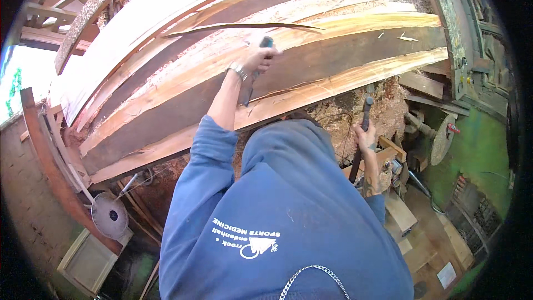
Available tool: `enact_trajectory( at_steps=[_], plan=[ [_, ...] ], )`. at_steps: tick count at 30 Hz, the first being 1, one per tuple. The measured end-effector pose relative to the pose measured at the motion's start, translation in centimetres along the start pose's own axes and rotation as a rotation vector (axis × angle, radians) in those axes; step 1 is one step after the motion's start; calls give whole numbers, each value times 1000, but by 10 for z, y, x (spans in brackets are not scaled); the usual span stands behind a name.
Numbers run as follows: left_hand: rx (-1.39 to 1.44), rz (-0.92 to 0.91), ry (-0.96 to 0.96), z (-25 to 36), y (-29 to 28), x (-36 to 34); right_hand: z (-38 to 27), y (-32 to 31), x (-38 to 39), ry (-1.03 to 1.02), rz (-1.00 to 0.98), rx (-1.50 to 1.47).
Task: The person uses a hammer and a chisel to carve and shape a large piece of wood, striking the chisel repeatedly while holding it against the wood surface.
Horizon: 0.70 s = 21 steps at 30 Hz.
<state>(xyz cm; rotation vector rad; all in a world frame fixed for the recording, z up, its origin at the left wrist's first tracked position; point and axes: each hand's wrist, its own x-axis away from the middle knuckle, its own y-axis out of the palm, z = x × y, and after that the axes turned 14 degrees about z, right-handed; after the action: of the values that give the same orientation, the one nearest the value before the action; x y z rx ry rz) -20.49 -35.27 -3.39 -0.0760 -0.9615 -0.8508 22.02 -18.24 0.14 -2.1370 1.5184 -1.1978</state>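
My left hand [259, 60], with a metal watch on the wrist, is closed around the dark handle of a chisel [247, 94]. Its handle end sticks up above my fist, and its flat blade points down at the lower edge of a long wooden slab [333, 58]. The slab has a dark brown middle and pale, rough-hewn edges. Off to the right, away from the slab, my right hand [365, 138] grips a dark, long-handled tool [366, 112] that looks like a hammer. Its full shape is hard to make out.
A thin dark strip of wood [244, 26] lies across the slab, with a few chips nearby. Wood shavings [383, 97] cover the ground beyond my right side. A white fan [110, 215] stands at the lower left. A round disc [442, 140] and timber offcuts are at right.
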Motion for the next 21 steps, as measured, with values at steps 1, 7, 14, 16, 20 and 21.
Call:
enact_trajectory(
  at_steps=[1,7,14,16,20,21],
  plan=[
    [115,114,124,1,-6,9,3,-1,0,-13,10,-27],
    [512,473,565,11,3,34,19,11,-2,-17,-14,-74],
    [498,602,579,-18,9,25,-10,28,12,-106,-83,55],
    [504,633,591,-20,9,26,-20,32,16,-108,-96,81],
    [259,726,690,-35,10,2,-46,52,11,-311,-127,56],
    [108,817,766,-39,11,-4,-60,57,13,-342,-154,-25]
  ],
)
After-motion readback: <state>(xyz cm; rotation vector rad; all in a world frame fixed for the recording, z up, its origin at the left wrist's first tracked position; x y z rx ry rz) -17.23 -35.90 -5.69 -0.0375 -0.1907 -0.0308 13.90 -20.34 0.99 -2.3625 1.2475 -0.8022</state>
